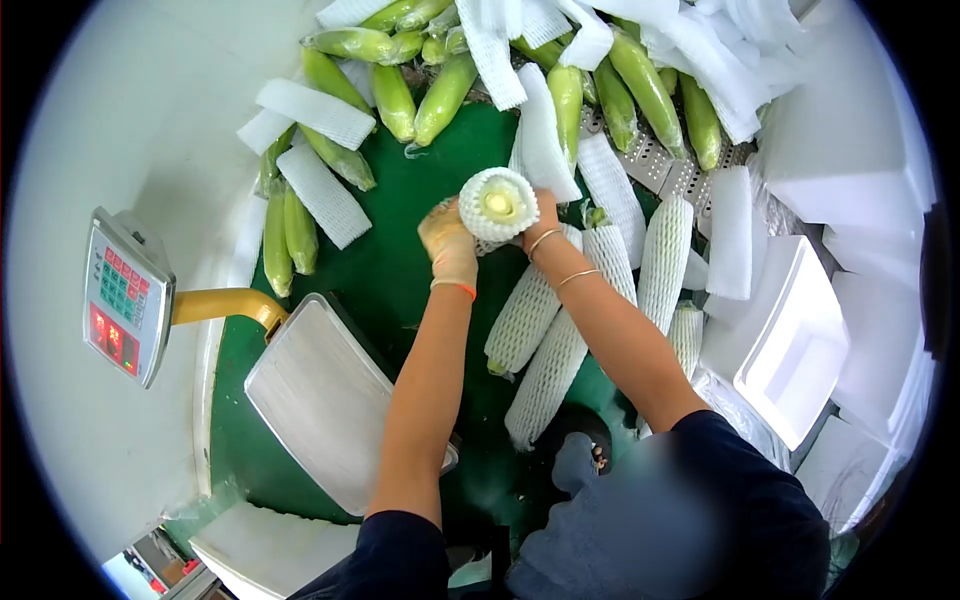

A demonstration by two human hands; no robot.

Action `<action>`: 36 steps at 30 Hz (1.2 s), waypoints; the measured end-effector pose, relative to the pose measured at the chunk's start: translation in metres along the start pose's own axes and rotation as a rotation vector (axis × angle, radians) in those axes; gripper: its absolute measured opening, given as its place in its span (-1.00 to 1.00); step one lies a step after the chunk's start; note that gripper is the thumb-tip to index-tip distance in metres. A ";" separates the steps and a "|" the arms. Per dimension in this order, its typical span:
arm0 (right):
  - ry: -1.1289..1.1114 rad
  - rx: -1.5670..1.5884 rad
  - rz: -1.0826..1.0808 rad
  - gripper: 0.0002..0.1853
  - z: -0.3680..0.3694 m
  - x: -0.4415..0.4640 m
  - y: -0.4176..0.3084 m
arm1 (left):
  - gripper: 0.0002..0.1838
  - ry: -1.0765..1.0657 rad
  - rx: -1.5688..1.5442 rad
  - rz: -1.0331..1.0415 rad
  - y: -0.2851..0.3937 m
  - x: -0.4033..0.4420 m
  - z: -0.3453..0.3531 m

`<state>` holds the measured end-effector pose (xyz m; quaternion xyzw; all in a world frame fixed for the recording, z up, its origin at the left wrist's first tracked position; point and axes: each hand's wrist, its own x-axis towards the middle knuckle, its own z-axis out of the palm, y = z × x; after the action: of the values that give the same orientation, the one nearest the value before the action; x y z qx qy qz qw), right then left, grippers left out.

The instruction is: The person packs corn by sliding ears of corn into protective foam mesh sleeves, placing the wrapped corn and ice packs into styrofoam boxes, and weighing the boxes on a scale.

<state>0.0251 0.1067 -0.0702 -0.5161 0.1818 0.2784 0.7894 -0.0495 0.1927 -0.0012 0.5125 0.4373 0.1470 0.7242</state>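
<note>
A long pale-green vegetable (497,204), perhaps a gourd, points its light end up at me inside a white foam net sleeve (481,181). My left hand (447,238), in a yellowish glove, is closed against the sleeve's left side. On the other side my right hand (543,212), with bangles at the wrist, grips the same sleeved vegetable; its fingers are partly hidden. Just right of my hands lie several more vegetables in foam net sleeves (548,375). Ahead are bare green vegetables (445,100) in clear film.
A scale with a lit display (115,335) and a metal weighing plate (320,400) stands at the left. White foam sleeves (705,60) are heaped at the far right, above a perforated metal surface (650,165). White foam boxes (790,340) line the right side. The floor (390,200) is green.
</note>
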 end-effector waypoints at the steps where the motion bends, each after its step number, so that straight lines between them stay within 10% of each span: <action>1: 0.075 -0.136 -0.026 -0.69 -0.006 0.017 0.013 | -0.76 0.027 -0.051 0.049 -0.009 0.014 0.001; 3: -0.072 -0.391 -0.091 -0.62 -0.005 -0.008 -0.006 | -0.79 0.071 -0.154 0.145 -0.013 0.038 0.006; 5: -0.260 -0.445 0.253 -0.58 -0.002 -0.041 -0.026 | -0.68 -0.175 0.538 0.751 0.027 0.002 -0.018; 7: -0.480 -0.746 0.370 -0.64 0.015 -0.081 -0.062 | -0.43 -0.543 0.321 0.497 0.055 -0.018 -0.037; 9: -0.812 -1.421 -0.552 -0.72 0.014 -0.069 -0.088 | -0.23 -0.615 0.116 0.059 0.063 -0.021 -0.047; 13: 0.274 -1.683 -1.214 -0.77 0.065 0.011 -0.148 | -0.08 -0.348 0.370 0.040 0.046 -0.019 -0.053; 15: 0.356 -1.738 -1.124 -0.77 0.071 0.046 -0.157 | 0.09 -0.135 0.818 0.140 0.011 -0.001 -0.055; 17: -0.047 -1.991 -0.924 -0.78 0.065 0.054 -0.168 | -0.07 -0.075 1.142 0.221 0.016 -0.032 -0.034; 20: -0.235 -1.227 -1.165 -0.74 0.026 0.000 -0.180 | -0.36 -0.215 0.937 0.295 -0.015 -0.003 -0.055; 23: -0.441 -0.338 -0.392 -0.75 -0.014 -0.077 -0.197 | -0.70 -0.239 0.499 0.647 0.029 -0.016 -0.034; 27: -0.679 0.231 -0.256 -0.70 -0.040 -0.065 -0.124 | -0.62 -0.593 0.040 0.233 0.049 -0.024 0.046; 32: -0.130 -0.646 -0.957 -0.77 -0.021 -0.028 -0.123 | -0.64 -0.619 -0.164 0.101 0.032 0.030 0.101; 36: -0.391 0.357 -0.221 -0.74 -0.024 0.053 -0.168 | -0.78 -0.650 -0.316 0.146 0.042 0.092 0.148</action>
<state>0.1719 0.0454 0.0092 -0.3222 0.0149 0.2484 0.9134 0.1294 0.1804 0.0050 0.4441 0.1186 0.0936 0.8831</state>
